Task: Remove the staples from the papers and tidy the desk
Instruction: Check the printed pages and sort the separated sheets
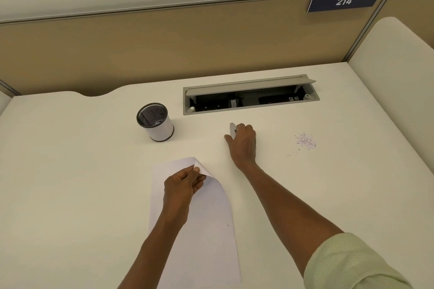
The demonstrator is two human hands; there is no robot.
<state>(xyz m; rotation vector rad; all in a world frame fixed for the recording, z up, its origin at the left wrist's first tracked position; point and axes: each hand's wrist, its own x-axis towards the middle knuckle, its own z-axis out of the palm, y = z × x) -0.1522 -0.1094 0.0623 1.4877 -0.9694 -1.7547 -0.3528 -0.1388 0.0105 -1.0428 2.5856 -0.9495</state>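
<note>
- Fingers of our left hand point(182, 183) pinch the top right corner of the papers point(202, 237) and curl it back toward us.
- Fingers of our right hand point(243, 141) are closed over a slim white tool point(232, 129), likely the staple remover, on the desk point(70, 171). We cannot tell whether it is lifted or resting.
- Taking the papers as landmark: the tool lies beyond their top right corner, apart from them, nearer the right hand.
- Its long axis runs away from us toward the cable tray point(250, 96), roughly parallel to the papers' long side. Only the far tip shows past the knuckles.
- The papers lie flat, long axis running from us toward the cup point(156, 122), which stands beyond their top left.
- Pulled staples point(305, 142) sit in a loose heap well to the right of the papers, past the right hand.
- We judge the next move brings the tool back and left to the lifted corner, if a staple remains there; we cannot see one.
</note>
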